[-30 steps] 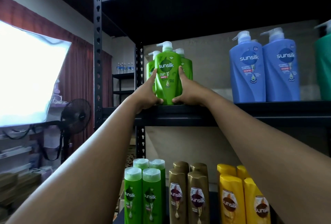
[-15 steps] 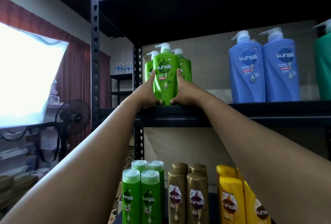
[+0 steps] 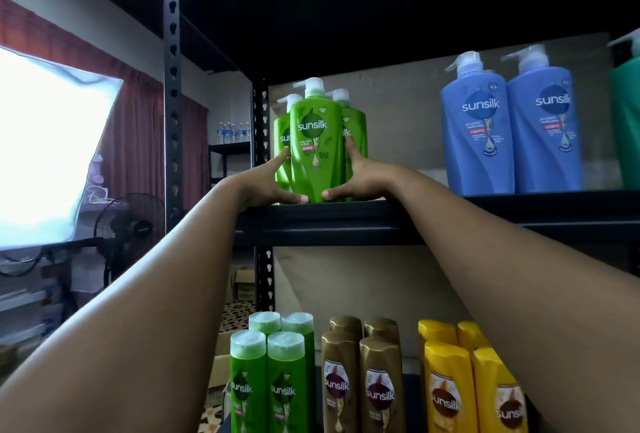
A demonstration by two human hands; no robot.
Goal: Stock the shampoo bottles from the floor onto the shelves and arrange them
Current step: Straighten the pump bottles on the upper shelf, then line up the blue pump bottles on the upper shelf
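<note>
Hands: both arms reach up to the upper shelf [image 3: 346, 221] of a dark metal rack, one hand at each side of a single bottle.
Left hand [image 3: 266, 183]: fingers curled around the left side of the front green pump bottle [image 3: 316, 152], thumb lying along its base at the shelf edge.
Right hand [image 3: 356, 180]: fingers wrapped around the bottle's right side, thumb low at the base, tip pointing toward the other thumb.
Front green pump bottle: upright, white pump on top, "sunsilk" label facing out, standing near the front lip of the upper shelf toward its left end.
Behind it: two more green pump bottles [image 3: 355, 128], one showing at each side, close against the held one.
Further right, same shelf: two blue pump bottles [image 3: 479, 135] side by side, well apart from the green group; the edge of a teal bottle [image 3: 627, 128] at the far right.
Lower shelf: four green flip-cap bottles [image 3: 266, 384] at left, four brown bottles [image 3: 360, 380] beside them, yellow bottles [image 3: 464, 387] at right, all in tidy rows.
Room, left side: bright white light panel [image 3: 48, 162], dark red curtain [image 3: 138, 135], black standing fan [image 3: 130, 221], and a distant rack carrying water bottles [image 3: 233, 131].
</note>
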